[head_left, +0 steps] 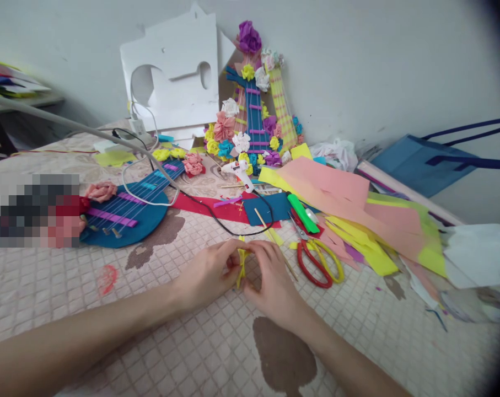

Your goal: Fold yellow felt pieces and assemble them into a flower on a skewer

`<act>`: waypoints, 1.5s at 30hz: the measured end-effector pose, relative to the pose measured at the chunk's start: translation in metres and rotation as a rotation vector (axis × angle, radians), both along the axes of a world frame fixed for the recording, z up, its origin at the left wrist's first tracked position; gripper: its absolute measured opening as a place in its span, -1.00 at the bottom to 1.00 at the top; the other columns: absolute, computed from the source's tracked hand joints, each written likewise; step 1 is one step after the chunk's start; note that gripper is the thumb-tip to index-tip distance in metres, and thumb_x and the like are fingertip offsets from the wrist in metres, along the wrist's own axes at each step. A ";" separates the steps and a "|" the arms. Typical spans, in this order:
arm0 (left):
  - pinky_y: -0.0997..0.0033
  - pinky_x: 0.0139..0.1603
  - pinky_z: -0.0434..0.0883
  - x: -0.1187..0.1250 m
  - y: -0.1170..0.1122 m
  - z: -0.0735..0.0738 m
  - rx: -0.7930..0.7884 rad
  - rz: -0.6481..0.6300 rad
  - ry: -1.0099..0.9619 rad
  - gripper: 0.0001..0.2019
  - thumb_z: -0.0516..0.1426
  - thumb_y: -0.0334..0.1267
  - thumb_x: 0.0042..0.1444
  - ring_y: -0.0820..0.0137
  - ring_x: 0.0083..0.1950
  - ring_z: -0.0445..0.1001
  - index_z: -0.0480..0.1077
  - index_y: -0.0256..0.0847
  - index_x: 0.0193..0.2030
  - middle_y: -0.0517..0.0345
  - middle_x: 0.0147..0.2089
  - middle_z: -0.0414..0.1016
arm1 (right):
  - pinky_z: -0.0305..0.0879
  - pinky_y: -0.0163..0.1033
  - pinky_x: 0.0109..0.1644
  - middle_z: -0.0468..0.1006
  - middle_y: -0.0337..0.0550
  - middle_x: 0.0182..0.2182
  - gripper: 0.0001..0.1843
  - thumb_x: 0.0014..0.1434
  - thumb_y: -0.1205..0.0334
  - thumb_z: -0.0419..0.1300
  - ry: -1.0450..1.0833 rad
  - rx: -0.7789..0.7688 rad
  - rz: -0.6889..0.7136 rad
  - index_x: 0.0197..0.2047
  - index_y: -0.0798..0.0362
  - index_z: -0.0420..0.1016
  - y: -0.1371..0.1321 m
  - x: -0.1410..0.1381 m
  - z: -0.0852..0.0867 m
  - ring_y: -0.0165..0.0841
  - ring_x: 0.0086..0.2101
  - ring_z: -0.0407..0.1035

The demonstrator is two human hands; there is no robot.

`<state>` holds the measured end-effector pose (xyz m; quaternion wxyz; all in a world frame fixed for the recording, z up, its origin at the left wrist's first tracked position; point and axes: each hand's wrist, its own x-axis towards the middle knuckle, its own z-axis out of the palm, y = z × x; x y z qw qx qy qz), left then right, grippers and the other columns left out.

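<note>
My left hand [210, 270] and my right hand [274, 278] meet low in the middle of the patterned surface [183, 331]. Both pinch a thin yellow paper strip [242, 264] that stands nearly upright between their fingertips. The fingers of both hands are closed round it. Just right of my right hand lie scissors with a red and a yellow handle [318, 262], and a thin wooden stick [274, 240] runs behind my right hand.
Sheets of pink, yellow and green paper [357, 215] are piled at the right, with a green marker [302, 212]. A white glue gun [241, 171] with a black cord lies behind. A blue paper guitar [125, 212] lies at the left; flower-covered guitars [253, 116] lean on the wall.
</note>
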<state>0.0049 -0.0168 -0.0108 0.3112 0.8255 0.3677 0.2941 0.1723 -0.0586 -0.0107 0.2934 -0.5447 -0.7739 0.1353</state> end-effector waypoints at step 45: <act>0.37 -0.25 0.35 -0.008 0.010 0.004 0.191 -0.163 0.232 -0.91 0.03 -0.47 0.13 0.35 -0.27 0.38 0.32 -0.25 -0.32 0.10 -0.33 0.39 | 0.21 -0.10 -0.15 0.46 -0.12 -0.34 -0.84 0.23 0.41 0.09 -0.275 0.100 0.120 -0.33 0.04 0.45 0.010 0.009 -0.001 -0.23 -0.23 0.23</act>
